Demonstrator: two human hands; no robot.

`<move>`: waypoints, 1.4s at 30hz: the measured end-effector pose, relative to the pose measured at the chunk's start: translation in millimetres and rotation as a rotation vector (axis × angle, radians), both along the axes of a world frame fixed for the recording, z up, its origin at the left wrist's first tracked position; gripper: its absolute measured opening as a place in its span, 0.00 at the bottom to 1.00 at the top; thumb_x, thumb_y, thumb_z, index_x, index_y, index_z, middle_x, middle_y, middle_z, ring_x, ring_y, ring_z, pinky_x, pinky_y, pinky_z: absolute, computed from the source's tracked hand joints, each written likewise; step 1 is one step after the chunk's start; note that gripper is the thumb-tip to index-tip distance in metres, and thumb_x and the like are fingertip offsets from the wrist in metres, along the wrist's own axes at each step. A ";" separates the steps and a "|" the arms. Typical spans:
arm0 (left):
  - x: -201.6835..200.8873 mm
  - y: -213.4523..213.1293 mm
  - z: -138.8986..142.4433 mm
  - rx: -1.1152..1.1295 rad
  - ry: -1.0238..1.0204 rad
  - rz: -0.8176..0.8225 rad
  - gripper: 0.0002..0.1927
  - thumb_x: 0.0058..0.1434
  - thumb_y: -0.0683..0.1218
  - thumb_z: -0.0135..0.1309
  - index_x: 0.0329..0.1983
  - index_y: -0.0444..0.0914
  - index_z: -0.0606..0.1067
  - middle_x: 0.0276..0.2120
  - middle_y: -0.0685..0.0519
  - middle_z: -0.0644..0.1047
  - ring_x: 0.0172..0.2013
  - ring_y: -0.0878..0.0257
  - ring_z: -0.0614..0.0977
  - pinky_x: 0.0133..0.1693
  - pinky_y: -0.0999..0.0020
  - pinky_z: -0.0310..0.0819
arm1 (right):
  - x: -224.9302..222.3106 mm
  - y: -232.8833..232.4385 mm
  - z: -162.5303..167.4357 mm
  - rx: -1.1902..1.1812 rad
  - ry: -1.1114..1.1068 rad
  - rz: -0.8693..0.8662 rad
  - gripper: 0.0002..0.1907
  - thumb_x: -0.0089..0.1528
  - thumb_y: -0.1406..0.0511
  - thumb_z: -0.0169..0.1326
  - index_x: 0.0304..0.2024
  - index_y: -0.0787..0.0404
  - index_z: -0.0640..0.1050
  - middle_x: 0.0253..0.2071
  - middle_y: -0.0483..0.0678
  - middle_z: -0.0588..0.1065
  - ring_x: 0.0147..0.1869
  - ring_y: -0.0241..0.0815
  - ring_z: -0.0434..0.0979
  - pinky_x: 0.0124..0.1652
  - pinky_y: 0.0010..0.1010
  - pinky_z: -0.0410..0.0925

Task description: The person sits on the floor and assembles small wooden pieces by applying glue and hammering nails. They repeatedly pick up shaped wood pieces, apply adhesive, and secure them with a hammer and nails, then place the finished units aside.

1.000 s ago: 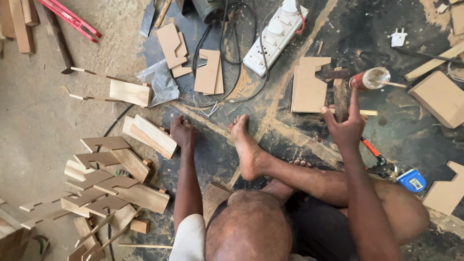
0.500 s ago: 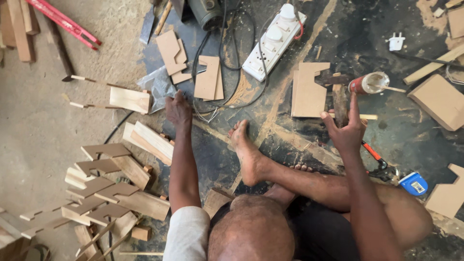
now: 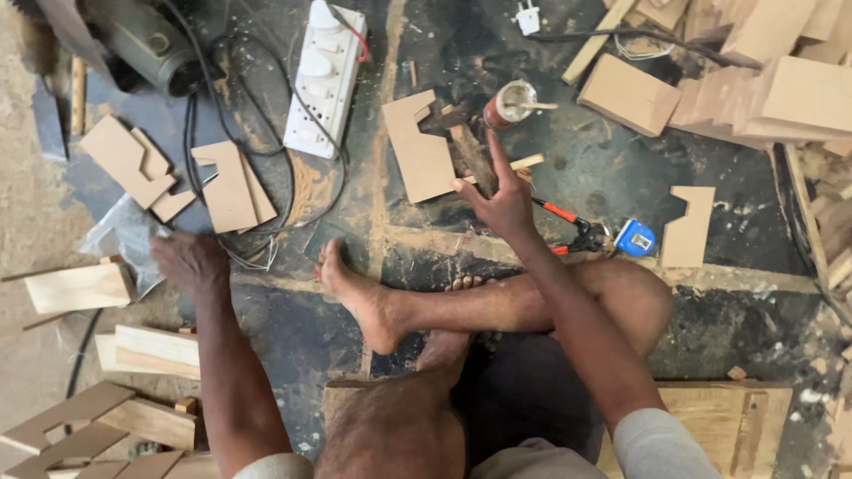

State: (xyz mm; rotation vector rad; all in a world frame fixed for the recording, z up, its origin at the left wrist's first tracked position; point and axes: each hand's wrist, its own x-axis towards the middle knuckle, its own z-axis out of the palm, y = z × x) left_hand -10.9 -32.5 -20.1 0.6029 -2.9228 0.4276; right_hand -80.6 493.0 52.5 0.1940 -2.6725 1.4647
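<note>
Head view, looking straight down: a person sits cross-legged on the dark, dusty floor [image 3: 293,355], one bare foot [image 3: 355,288] stretched out in front. The left hand [image 3: 188,262] reaches out to the left, palm down, fingers loosely curled over the edge of a crumpled clear plastic sheet [image 3: 124,238]; whether it actually grips the plastic I cannot tell. Just beyond it lie three notched fibreboard cut-outs [image 3: 226,188], overlapping, with black cables [image 3: 191,133] looping across them towards a white power strip [image 3: 325,80].

The right hand [image 3: 506,200] is forward on the other side, fingers spread and half open, fingertips resting on a dark wooden block [image 3: 470,155] and a short pale wooden stick [image 3: 524,162]. It clamps nothing firmly. Touching that block on the left is another notched board [image 3: 419,149], lying flat, and just behind stands a small glue tin [image 3: 510,102] with a stick in it. Near the wrist, red-handled pliers [image 3: 568,226] and a blue tape measure [image 3: 635,238] sit on the floor.

My read on progress: plenty of shapes are already cut, including one more notched piece [image 3: 688,226] to the right and stacks of board [image 3: 772,93] at top right, while wooden strips [image 3: 115,417] pile up lower left. Nothing appears joined yet; the glue is open, so assembly looks barely begun.
</note>
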 end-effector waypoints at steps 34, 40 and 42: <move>-67.1 325.0 76.9 1.197 0.307 -0.849 0.06 0.63 0.32 0.59 0.40 0.35 0.78 0.42 0.48 0.83 0.47 0.56 0.86 0.49 0.61 0.82 | -4.9 7.7 -2.7 -0.016 -0.046 -0.015 0.47 0.64 0.55 0.66 0.77 0.62 0.56 0.49 0.52 0.83 0.54 0.45 0.86 0.52 0.35 0.76; -70.5 328.1 77.5 1.204 0.333 -0.896 0.07 0.62 0.32 0.60 0.36 0.36 0.76 0.41 0.51 0.84 0.49 0.56 0.86 0.53 0.61 0.80 | -5.0 8.5 -3.6 -0.002 -0.062 -0.031 0.47 0.63 0.54 0.66 0.76 0.62 0.57 0.50 0.52 0.82 0.54 0.47 0.86 0.51 0.36 0.76; -70.5 328.5 78.9 1.186 0.332 -0.890 0.08 0.61 0.33 0.62 0.35 0.36 0.76 0.40 0.50 0.84 0.49 0.55 0.86 0.51 0.62 0.79 | -5.2 9.4 -4.2 0.019 -0.047 -0.033 0.47 0.63 0.54 0.66 0.76 0.61 0.57 0.55 0.55 0.81 0.56 0.48 0.85 0.52 0.37 0.76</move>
